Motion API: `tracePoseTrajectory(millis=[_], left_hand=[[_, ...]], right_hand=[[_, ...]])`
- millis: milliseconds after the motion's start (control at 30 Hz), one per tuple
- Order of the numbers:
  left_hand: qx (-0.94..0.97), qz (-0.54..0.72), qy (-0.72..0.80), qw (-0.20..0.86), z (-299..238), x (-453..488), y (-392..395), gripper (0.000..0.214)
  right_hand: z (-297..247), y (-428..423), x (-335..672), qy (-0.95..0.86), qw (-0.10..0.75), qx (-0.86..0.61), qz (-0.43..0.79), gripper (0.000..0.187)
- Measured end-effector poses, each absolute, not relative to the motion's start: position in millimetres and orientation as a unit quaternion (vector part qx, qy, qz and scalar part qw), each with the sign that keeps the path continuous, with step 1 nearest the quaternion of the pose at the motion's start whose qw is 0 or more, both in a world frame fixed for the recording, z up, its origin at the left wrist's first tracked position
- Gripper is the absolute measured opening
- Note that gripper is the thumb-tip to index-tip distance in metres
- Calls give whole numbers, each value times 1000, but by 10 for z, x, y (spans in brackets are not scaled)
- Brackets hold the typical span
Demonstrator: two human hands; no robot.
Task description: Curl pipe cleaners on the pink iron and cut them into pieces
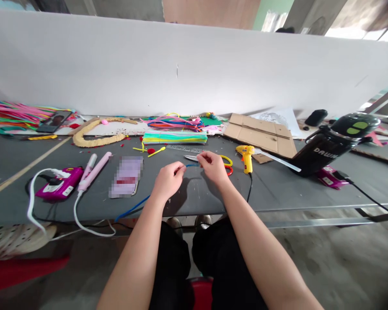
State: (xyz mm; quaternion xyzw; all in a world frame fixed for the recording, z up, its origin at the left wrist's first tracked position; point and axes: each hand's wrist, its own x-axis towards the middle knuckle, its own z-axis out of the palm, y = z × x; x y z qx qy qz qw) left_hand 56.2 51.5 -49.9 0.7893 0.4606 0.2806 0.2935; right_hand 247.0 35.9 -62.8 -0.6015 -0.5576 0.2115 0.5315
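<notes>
A blue pipe cleaner [191, 165] spans the short gap between my two hands above the front of the grey table. My left hand [168, 181] pinches it, and a long blue length [132, 209] trails out beneath my left forearm to the table's front edge. My right hand [213, 167] is closed in a pinch on its other end. Scissors [226, 161] with yellow and red handles lie just behind my right hand, which partly covers them. Past my hands is a clear ruler [184, 149]. Beside it lie yellow pipe cleaner pieces with a red pompom [151, 151].
A phone [126, 176], a pink hot iron [93, 172] and a purple power strip [61, 185] lie left. Right are a yellow glue gun [245, 157], cardboard [261, 134] and a black bottle [330, 146]. Pipe cleaner bundles [174, 137] line the white partition [187, 73].
</notes>
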Motion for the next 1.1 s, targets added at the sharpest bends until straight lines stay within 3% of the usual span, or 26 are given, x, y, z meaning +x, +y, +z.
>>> tracePoseTrajectory(millis=[67, 233, 333, 400, 600, 733, 933, 1100], left_hand=[[787, 252, 485, 286, -546, 521, 556, 26], [766, 248, 523, 280, -675, 427, 671, 25], [760, 275, 515, 284, -721, 417, 734, 23], [750, 305, 515, 280, -734, 439, 767, 25], [701, 373, 524, 307, -744, 550, 813, 25], [679, 407, 514, 331, -736, 541, 827, 22], [624, 481, 484, 381, -764, 497, 887, 25], [587, 511, 466, 422, -779, 526, 899, 24]], right_hand=[[-609, 339, 2591, -546, 502, -649, 170, 29], [-534, 221, 2893, -589, 299, -746, 85, 21], [-484, 204, 2967, -600, 193, -769, 106, 54], [-437, 236, 2975, -589, 129, -790, 111, 59], [-336, 317, 2936, -595, 34, -784, 175, 37], [-373, 223, 2907, -591, 55, -792, 140, 31], [-398, 16, 2868, -565, 222, -781, 147, 31], [-431, -105, 2735, -605, 282, -721, 188, 47]])
